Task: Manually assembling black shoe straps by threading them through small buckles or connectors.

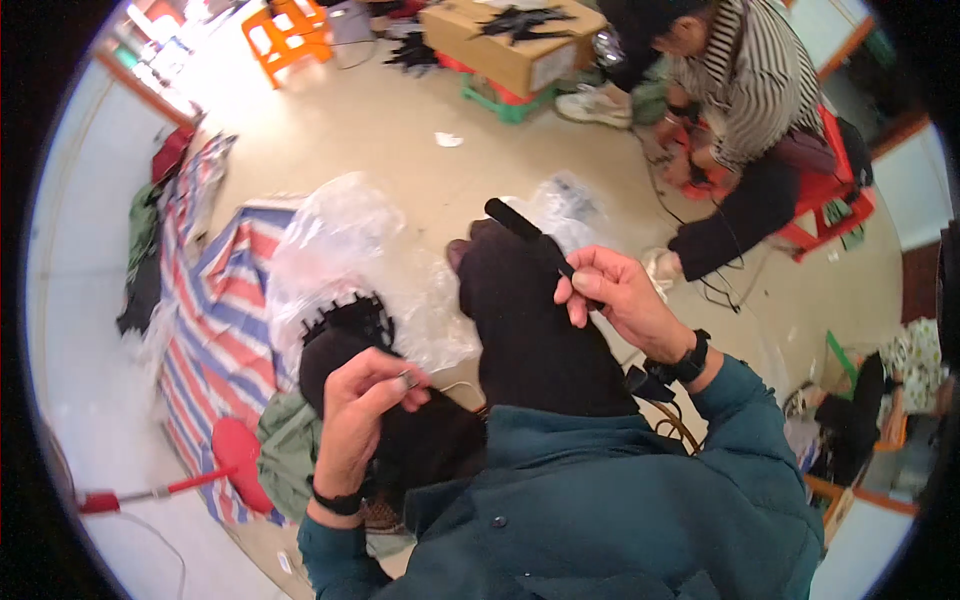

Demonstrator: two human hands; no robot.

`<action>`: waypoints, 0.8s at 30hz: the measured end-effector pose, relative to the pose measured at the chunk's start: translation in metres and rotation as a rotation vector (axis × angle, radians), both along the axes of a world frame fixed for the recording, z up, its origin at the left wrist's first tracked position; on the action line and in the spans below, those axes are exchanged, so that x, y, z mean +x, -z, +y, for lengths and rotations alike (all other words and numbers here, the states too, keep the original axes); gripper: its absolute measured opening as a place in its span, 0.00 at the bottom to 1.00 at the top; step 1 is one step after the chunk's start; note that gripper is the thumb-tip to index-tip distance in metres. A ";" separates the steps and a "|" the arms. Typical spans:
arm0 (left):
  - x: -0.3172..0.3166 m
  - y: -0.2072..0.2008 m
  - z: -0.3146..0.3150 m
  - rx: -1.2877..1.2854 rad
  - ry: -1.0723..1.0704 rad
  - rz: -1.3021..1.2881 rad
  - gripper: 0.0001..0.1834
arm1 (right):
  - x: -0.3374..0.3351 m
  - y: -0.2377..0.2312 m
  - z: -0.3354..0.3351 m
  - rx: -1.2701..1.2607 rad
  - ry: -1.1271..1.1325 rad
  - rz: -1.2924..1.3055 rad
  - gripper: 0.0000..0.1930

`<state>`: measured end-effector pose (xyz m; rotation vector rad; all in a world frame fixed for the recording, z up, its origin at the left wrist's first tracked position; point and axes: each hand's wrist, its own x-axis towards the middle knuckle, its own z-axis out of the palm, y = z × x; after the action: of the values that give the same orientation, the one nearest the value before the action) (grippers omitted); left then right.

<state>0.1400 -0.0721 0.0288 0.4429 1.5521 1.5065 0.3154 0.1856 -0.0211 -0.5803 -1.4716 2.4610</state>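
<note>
Head view, right fingers (pixel 605 262) pinching black rod (pixel 512 218), left fingers (pixel 368 366) pinching small metallic piece (pixel 407 380), cardboard box (pixel 490 56) topped by black strips (pixel 525 22)

It looked like a makeshift workshop: a co-worker (pixel 755 85) bent over handwork on a red plastic stool (pixel 838 192), and black strips (pixel 524 22) lay on a cardboard carton (pixel 490 52).

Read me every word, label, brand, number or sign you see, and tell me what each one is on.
No text is readable here.
Pale label-like patch on the cardboard box: too small and blurred to read.
Small item in the left hand: too small to tell whether it is marked.
</note>
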 end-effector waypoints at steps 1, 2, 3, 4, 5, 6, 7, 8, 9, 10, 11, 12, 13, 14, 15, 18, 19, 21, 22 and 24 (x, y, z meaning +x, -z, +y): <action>0.005 -0.004 0.002 0.065 -0.003 0.023 0.05 | -0.005 -0.008 -0.013 0.011 -0.027 0.018 0.08; 0.011 -0.008 0.004 0.124 -0.007 0.049 0.05 | -0.011 -0.014 -0.026 0.017 -0.054 0.036 0.07; 0.017 -0.010 0.005 0.195 -0.037 0.071 0.05 | -0.016 -0.019 -0.037 0.015 -0.092 0.051 0.07; 0.023 -0.010 0.005 0.264 -0.070 0.094 0.06 | -0.021 -0.024 -0.049 0.014 -0.117 0.062 0.07; 0.030 -0.013 0.005 0.281 -0.100 0.102 0.06 | -0.026 -0.027 -0.060 0.011 -0.140 0.071 0.06; 0.034 -0.011 0.006 0.294 -0.109 0.124 0.05 | -0.030 -0.028 -0.071 0.007 -0.170 0.080 0.06; 0.039 -0.008 0.004 0.316 -0.149 0.101 0.05 | -0.033 -0.030 -0.084 0.048 -0.233 0.086 0.07; 0.042 -0.003 0.002 0.339 -0.186 0.076 0.05 | -0.036 -0.033 -0.095 0.089 -0.295 0.092 0.07; 0.042 0.001 -0.001 0.359 -0.176 0.051 0.04 | -0.039 -0.033 -0.106 0.103 -0.352 0.114 0.07; 0.043 0.003 -0.005 0.379 -0.163 0.024 0.04 | -0.040 -0.033 -0.116 0.099 -0.375 0.117 0.07; 0.047 0.005 -0.008 0.422 -0.192 0.006 0.04 | -0.040 -0.034 -0.124 0.093 -0.408 0.125 0.08; 0.047 0.007 -0.012 0.420 -0.205 0.011 0.04 | -0.040 -0.034 -0.131 0.090 -0.435 0.134 0.10; 0.047 0.010 -0.016 0.423 -0.251 0.005 0.03 | -0.039 -0.037 -0.136 0.098 -0.482 0.126 0.11; 0.048 0.012 -0.021 0.426 -0.295 -0.002 0.03 | -0.039 -0.036 -0.139 0.096 -0.493 0.127 0.11; 0.049 0.010 -0.026 0.423 -0.332 -0.019 0.03 | -0.040 -0.035 -0.140 0.234 -0.529 0.173 0.10; 0.051 0.012 -0.039 0.483 -0.291 -0.079 0.04 | -0.036 -0.042 -0.138 0.350 -0.536 0.125 0.08; 0.053 0.011 -0.040 0.502 -0.280 -0.136 0.04 | -0.036 -0.040 -0.134 0.385 -0.436 0.182 0.07; 0.057 0.005 -0.044 0.482 -0.247 -0.187 0.04 | -0.033 -0.040 -0.127 0.391 -0.287 0.233 0.07; 0.059 0.004 -0.045 0.464 -0.211 -0.235 0.05 | -0.030 -0.042 -0.126 0.388 -0.288 0.228 0.07; 0.065 0.005 -0.043 0.438 -0.201 -0.186 0.05 | -0.025 -0.048 -0.123 0.461 -0.282 0.271 0.09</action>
<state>0.2054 -0.1147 0.0233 0.3869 1.1452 1.9954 0.2906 0.0625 0.0269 0.0516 -2.0131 2.1480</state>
